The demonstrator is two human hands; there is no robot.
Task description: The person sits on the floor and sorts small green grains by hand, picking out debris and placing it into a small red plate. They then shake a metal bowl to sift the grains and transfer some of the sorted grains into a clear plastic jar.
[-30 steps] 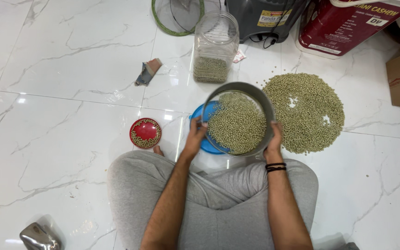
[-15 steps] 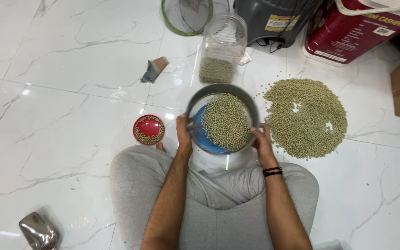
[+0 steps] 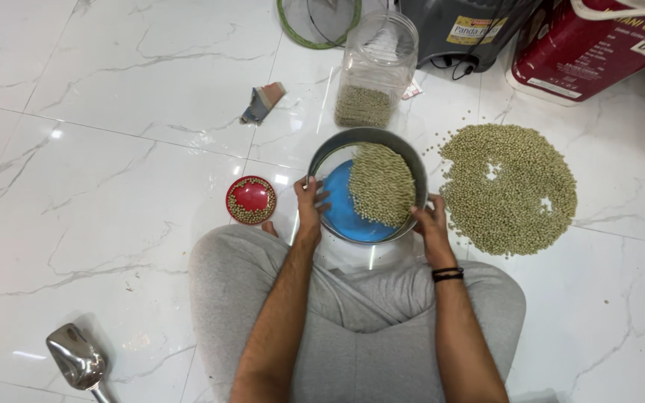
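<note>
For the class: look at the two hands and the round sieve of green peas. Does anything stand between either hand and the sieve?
Nothing visible does. The left hand and the right hand both grip the rim of the sieve directly.

Sieve (image 3: 321, 153): grey metal rim, bright blue showing beneath its mesh.
Peas (image 3: 382, 183) in sieve: pale olive green.
Heap of peas (image 3: 509, 188) on floor: same olive green.
Small lid (image 3: 251, 199): red.
Jar (image 3: 375, 67): clear plastic.
Floor (image 3: 113, 149): glossy white marble, grey veining.
Trousers (image 3: 367, 336): light grey.
Wristband (image 3: 448, 275): black.
Scoop (image 3: 76, 360): silver.
Bag (image 3: 591, 45): red, white label.
</note>
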